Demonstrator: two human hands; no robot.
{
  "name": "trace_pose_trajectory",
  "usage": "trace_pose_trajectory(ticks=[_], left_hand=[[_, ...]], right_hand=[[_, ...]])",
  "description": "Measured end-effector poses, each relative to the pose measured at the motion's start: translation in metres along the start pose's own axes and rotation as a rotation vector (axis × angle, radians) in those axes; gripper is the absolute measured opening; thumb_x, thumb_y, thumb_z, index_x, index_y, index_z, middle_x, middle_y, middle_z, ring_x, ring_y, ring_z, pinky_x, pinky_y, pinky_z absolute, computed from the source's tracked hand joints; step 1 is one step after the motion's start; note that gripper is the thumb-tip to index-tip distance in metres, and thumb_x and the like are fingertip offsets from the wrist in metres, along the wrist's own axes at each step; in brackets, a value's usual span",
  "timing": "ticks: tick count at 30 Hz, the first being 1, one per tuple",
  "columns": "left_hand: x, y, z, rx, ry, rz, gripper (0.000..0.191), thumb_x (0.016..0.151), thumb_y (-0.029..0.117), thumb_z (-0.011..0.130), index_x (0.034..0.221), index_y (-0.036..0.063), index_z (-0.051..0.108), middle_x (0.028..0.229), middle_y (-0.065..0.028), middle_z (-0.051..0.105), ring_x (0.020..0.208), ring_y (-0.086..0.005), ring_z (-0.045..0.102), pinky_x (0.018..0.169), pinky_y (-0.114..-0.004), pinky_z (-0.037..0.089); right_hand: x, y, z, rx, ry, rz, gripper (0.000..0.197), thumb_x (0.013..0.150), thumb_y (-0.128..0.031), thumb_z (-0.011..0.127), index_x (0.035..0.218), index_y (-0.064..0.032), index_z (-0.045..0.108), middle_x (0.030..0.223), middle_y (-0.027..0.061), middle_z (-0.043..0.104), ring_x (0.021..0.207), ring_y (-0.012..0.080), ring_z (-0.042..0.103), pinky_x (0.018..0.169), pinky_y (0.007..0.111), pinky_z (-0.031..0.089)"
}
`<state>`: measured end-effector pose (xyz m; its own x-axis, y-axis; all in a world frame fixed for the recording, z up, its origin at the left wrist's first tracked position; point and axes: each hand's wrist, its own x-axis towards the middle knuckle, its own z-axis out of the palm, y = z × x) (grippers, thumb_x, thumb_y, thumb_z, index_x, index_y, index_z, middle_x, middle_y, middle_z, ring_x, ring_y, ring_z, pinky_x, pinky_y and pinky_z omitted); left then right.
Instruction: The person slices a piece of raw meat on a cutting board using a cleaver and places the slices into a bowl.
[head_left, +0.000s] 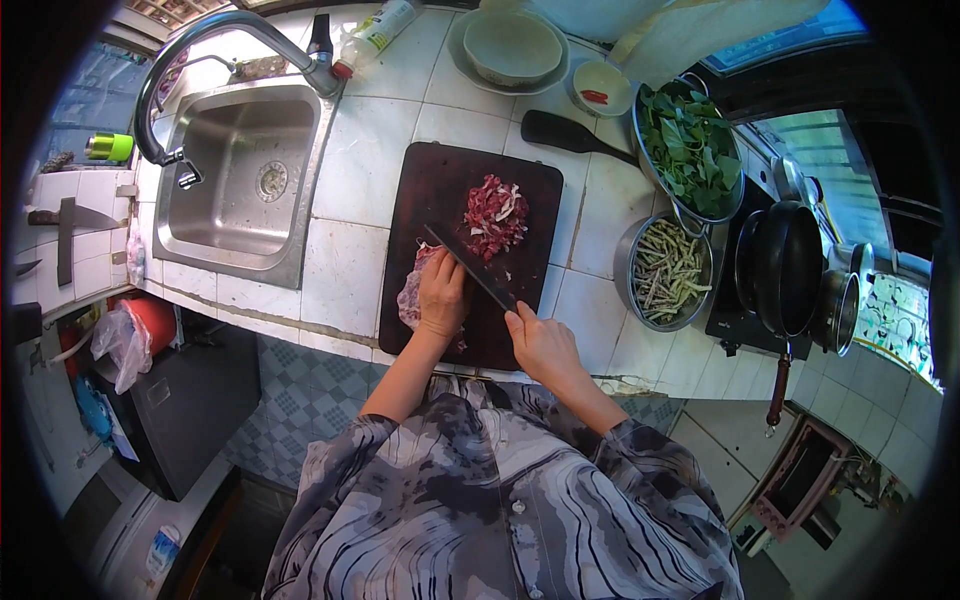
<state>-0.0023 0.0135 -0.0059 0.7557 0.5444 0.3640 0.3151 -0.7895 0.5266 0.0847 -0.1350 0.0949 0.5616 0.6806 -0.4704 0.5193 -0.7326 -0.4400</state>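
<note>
A dark cutting board (480, 161) lies on the white tiled counter in front of me. My right hand (546, 343) grips the handle of a kitchen knife (472, 268), whose blade slants up and left across the board. With curled fingers, my left hand (442, 294) presses on a piece of raw meat (411, 294), right beside the blade. The hand covers part of that piece. Farther up the board sits a pile of chopped red and whitish meat (496, 214), and small scraps lie near the knife.
To the left is a steel sink (295, 195) with a curved faucet (150, 90). A black spatula (562, 133), stacked bowls (514, 46) and a small bowl with red chili (602, 81) stand behind. Rightward are leafy greens (686, 142), cut beans (667, 274) and a frying pan (789, 270) at the stove.
</note>
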Motion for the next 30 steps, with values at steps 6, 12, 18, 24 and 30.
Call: trace_pose_trajectory(ticks=[6,12,18,24,30], left_hand=[[-0.006,-0.005,0.005,0.021,-0.015,0.004,0.032,0.071,0.004,0.062,0.102,-0.0009,0.064,0.109,-0.0157,0.061,0.105,-0.0344,0.057,0.088,-0.039,0.048],[-0.011,-0.004,0.002,0.023,-0.038,-0.008,0.031,0.07,0.003,0.062,0.1,-0.0006,0.064,0.105,-0.0151,0.062,0.102,-0.0344,0.058,0.086,-0.038,0.05],[-0.014,-0.008,0.0,-0.088,-0.025,-0.054,0.028,0.07,0.004,0.064,0.098,-0.0007,0.064,0.103,-0.0154,0.061,0.098,-0.0347,0.059,0.083,-0.038,0.05],[0.0,0.0,-0.011,0.066,0.016,0.029,0.03,0.069,0.005,0.065,0.099,-0.0003,0.064,0.105,-0.0141,0.062,0.101,-0.0325,0.058,0.085,-0.039,0.049],[-0.004,-0.003,-0.007,0.046,-0.022,0.01,0.029,0.07,0.005,0.065,0.099,0.0023,0.065,0.103,-0.0115,0.063,0.102,-0.0305,0.058,0.089,-0.041,0.047]], right_hand=[[-0.002,-0.003,0.003,-0.017,-0.034,-0.009,0.048,0.097,-0.038,0.038,0.117,0.0014,0.056,0.066,0.0251,0.062,0.064,0.0452,0.062,0.062,0.052,0.049],[-0.008,0.006,-0.003,-0.031,-0.087,-0.029,0.046,0.097,-0.037,0.039,0.119,0.0011,0.054,0.065,0.0251,0.062,0.061,0.0453,0.061,0.06,0.052,0.049],[-0.021,0.007,0.001,0.026,-0.136,-0.008,0.049,0.096,-0.037,0.042,0.123,0.0023,0.053,0.061,0.0245,0.061,0.058,0.0451,0.061,0.058,0.053,0.049],[-0.018,0.012,0.003,0.035,-0.098,0.033,0.046,0.097,-0.034,0.041,0.123,0.0016,0.055,0.063,0.025,0.061,0.059,0.0461,0.059,0.059,0.054,0.046],[-0.015,0.013,0.005,0.205,-0.027,0.099,0.045,0.097,-0.035,0.04,0.121,-0.0009,0.057,0.066,0.0256,0.061,0.066,0.047,0.059,0.064,0.053,0.046]])
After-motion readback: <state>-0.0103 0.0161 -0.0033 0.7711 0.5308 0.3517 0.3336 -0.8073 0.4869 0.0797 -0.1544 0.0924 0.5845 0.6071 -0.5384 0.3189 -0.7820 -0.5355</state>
